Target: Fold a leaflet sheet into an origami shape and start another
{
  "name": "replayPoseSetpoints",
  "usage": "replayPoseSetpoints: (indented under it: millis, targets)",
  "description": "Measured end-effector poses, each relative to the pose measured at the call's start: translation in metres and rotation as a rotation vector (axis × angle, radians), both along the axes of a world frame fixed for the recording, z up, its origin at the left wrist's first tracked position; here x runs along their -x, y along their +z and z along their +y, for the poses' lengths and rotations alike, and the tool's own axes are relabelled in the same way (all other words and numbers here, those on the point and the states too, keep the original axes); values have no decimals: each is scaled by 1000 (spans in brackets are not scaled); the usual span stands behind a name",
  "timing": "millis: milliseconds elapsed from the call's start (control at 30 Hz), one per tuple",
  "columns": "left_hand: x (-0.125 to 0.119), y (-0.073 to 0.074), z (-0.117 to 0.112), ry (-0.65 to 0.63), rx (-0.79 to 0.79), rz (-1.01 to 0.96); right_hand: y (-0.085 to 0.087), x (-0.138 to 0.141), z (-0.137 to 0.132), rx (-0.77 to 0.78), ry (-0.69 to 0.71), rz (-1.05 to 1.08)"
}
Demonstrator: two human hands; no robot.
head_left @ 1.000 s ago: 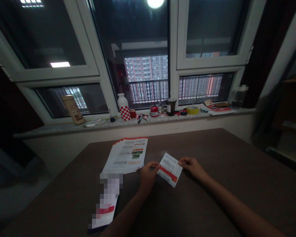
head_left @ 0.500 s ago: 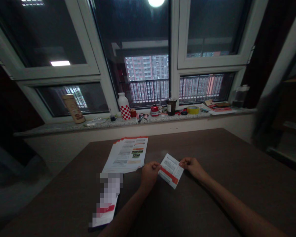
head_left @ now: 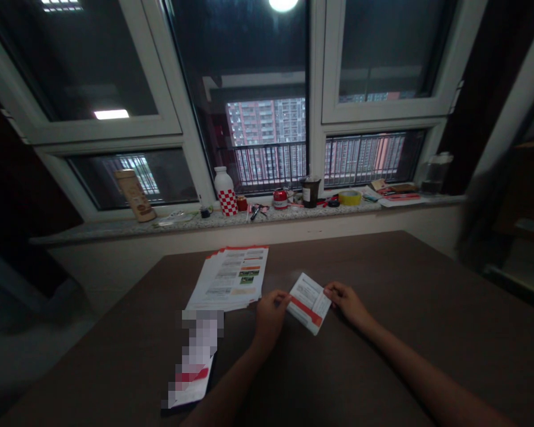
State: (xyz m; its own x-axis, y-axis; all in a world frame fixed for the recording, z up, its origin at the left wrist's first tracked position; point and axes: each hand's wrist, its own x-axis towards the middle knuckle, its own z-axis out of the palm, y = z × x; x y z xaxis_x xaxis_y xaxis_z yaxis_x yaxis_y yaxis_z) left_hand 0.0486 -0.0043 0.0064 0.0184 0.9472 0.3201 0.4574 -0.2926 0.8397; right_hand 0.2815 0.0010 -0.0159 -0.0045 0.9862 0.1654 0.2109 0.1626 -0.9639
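Note:
Both my hands hold a small folded paper leaflet with a red stripe across it, above the dark brown table. My left hand pinches its left edge, and my right hand pinches its right edge. To the left lies a fanned stack of printed sheets with red top edges. Nearer me, just left of my left forearm, lies another leaflet with a red band, its upper part pixelated.
Beyond the table runs a stone windowsill holding a checkered bottle, a tan tube, a dark cup, a roll of yellow tape and several small items. Dark windows stand behind it.
The leaflet has shifted slightly up and right between my hands, and its angle has changed a little. The whole view has drifted slightly.

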Motion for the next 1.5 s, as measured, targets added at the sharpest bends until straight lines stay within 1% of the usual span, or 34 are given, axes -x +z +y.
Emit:
replayPoseSetpoints:
  millis: [100,200,267,400,567,667,733,800,900,1000,1067,1200,1300,1367,1500]
  targets:
    - [0,3,-2,-15,13,13,-3,-1,2,3,-10,9]
    - [0,6,-4,23,23,49,-5,-2,2,-4,15,-7]
    - [-1,7,-3,46,32,72,-5,-3,1,-36,20,-47]
    - [-1,3,-1,53,48,77,-7,-3,1,-109,16,-115]
    - [-1,-2,3,43,41,71,-16,-2,7,-63,14,-86]
    - [0,-1,2,49,28,83,-20,-1,8,-63,7,-96]
    - [-1,1,1,49,-5,105,-20,-2,7,-84,-11,-131]
    - [-2,0,0,36,-74,141,-16,-2,4,-128,-35,-226]
    - [-2,-4,0,2,-172,206,-7,-3,-1,-200,-50,-422]
    - [-2,-10,1,-23,-204,272,-1,-2,-5,-237,-40,-526]
    - [-3,-11,1,-57,-219,302,-1,0,-7,-244,-38,-571]
    - [-9,-8,-5,-199,-238,304,-5,1,-5,-236,-66,-642]
    - [-12,-6,-10,-275,-235,326,-6,0,-5,-235,-76,-660]
    - [-13,-6,-12,-285,-228,356,-5,0,-7,-245,-67,-664]
    - [-14,-6,-14,-264,-187,421,-4,0,-8,-246,-49,-703]
